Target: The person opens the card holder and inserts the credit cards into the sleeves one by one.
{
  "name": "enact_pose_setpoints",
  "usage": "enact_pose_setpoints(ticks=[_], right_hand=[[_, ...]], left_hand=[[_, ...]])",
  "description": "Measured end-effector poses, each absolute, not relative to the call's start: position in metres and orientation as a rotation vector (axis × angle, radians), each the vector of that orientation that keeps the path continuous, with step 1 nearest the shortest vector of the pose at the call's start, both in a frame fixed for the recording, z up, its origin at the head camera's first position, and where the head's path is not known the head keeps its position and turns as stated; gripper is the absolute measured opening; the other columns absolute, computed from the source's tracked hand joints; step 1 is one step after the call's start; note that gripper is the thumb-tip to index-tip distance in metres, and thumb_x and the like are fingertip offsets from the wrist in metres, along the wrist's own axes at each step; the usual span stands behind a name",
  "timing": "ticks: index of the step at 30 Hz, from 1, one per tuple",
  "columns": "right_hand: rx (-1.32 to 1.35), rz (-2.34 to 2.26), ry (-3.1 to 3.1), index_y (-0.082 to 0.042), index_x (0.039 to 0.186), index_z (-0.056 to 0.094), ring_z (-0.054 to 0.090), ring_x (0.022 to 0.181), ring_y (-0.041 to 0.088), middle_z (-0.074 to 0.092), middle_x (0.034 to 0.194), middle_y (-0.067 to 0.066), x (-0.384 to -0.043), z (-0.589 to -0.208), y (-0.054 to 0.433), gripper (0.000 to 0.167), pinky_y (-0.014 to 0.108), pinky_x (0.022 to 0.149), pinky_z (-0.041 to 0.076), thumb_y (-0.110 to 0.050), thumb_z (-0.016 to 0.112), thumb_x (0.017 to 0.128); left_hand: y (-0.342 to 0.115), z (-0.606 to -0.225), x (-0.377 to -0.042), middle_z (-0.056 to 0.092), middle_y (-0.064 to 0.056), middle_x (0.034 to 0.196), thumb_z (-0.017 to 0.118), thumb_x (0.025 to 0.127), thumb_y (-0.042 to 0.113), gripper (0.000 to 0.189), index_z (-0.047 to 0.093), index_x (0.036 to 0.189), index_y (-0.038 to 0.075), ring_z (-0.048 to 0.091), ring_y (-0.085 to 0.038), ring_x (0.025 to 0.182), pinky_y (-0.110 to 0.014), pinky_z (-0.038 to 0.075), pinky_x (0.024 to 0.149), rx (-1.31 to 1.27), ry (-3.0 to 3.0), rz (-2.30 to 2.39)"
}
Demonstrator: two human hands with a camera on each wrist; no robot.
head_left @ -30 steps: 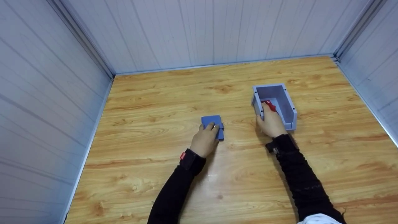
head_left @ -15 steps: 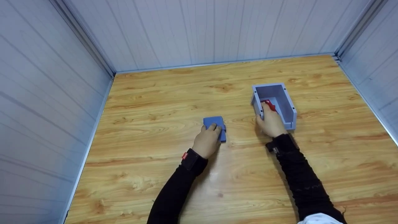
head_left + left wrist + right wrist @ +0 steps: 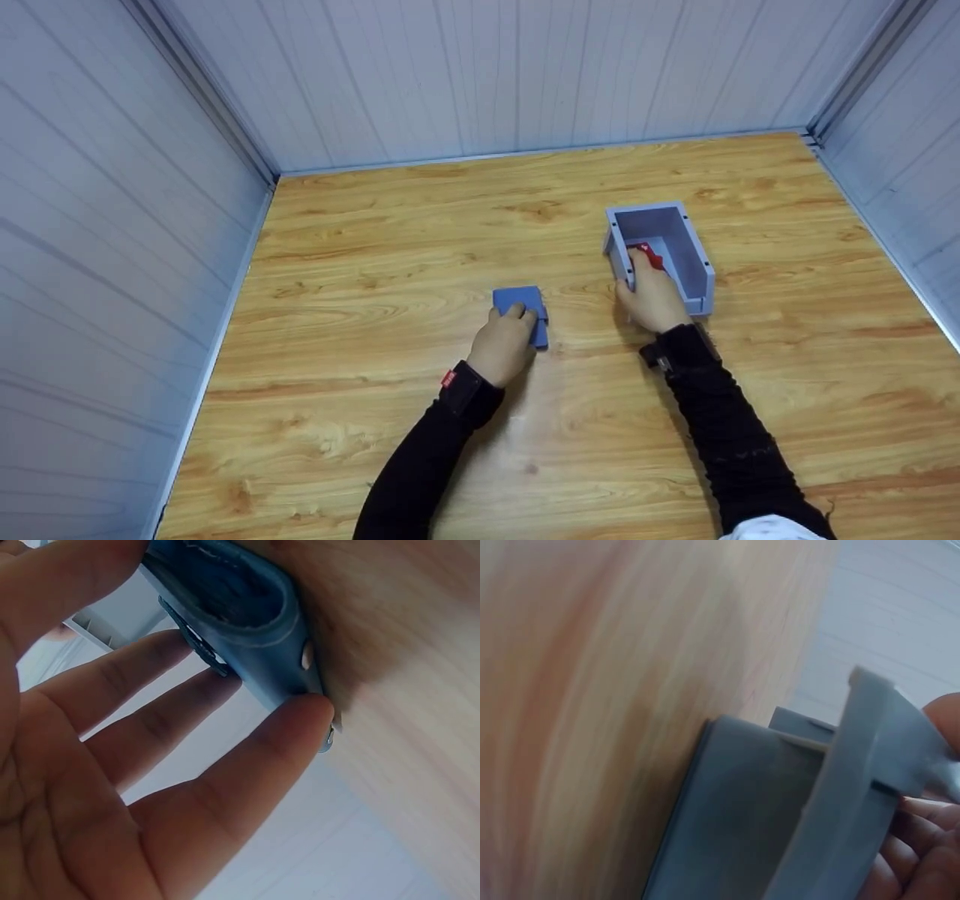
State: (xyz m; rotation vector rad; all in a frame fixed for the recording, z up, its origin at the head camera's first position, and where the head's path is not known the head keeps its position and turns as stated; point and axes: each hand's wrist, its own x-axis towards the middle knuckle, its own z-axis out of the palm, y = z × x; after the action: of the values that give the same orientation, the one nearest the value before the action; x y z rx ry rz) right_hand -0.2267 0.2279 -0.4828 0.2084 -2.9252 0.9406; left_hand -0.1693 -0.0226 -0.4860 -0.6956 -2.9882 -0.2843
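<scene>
A blue snap wallet [image 3: 519, 297] lies on the wooden table near the middle. My left hand [image 3: 504, 346] grips it from the near left, fingers bent over its top. Close up in the left wrist view, fingertips [image 3: 300, 716] press the edges of the wallet [image 3: 262, 664], whose folded end gapes. To the right stands a grey storage bin [image 3: 697, 241]. My right hand [image 3: 655, 298] holds its left wall, thumb outside and fingers inside. A red object [image 3: 651, 255] shows beside those fingers within the bin; its kind is hidden. The right wrist view shows the bin's outer wall [image 3: 739, 802] close up.
Pale panel walls [image 3: 480, 82] enclose the wooden table [image 3: 360, 300] at the back and both sides. Bare wood surrounds the wallet and lies between it and the bin.
My left hand and the wallet have shifted slightly to the right and toward me. The right hand keeps its hold on the bin, which stays nearly in place.
</scene>
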Motion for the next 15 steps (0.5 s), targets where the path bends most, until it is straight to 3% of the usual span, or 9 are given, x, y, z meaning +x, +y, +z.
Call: enact_pose_setpoints(ticks=[7, 15], right_hand=[[0.207, 0.973, -2.92, 0.007, 0.141, 0.037, 0.067, 0.079, 0.041, 0.067, 0.099, 0.03, -0.2246, -0.4826, 0.2268, 0.055, 0.053, 0.07, 0.052, -0.015, 0.055, 0.094], [0.189, 1.01, -2.953, 0.006, 0.144, 0.034, 0.066, 0.089, 0.041, 0.065, 0.111, 0.032, -0.2236, -0.4805, 0.2272, 0.059, 0.053, 0.077, 0.052, -0.019, 0.056, 0.095]], left_hand=[[-0.0213, -0.4839, -0.1645, 0.066, -0.014, 0.12, 0.074, 0.084, 0.016, 0.041, 0.065, 0.123, 0.006, 0.065, -0.035, 0.103, -0.045, 0.054, 0.089, -0.724, -2.971, -0.236], [-0.0244, -0.4834, -0.159, 0.065, -0.014, 0.123, 0.076, 0.083, 0.018, 0.045, 0.065, 0.125, 0.007, 0.064, -0.036, 0.106, -0.044, 0.055, 0.091, -0.733, -2.981, -0.254]])
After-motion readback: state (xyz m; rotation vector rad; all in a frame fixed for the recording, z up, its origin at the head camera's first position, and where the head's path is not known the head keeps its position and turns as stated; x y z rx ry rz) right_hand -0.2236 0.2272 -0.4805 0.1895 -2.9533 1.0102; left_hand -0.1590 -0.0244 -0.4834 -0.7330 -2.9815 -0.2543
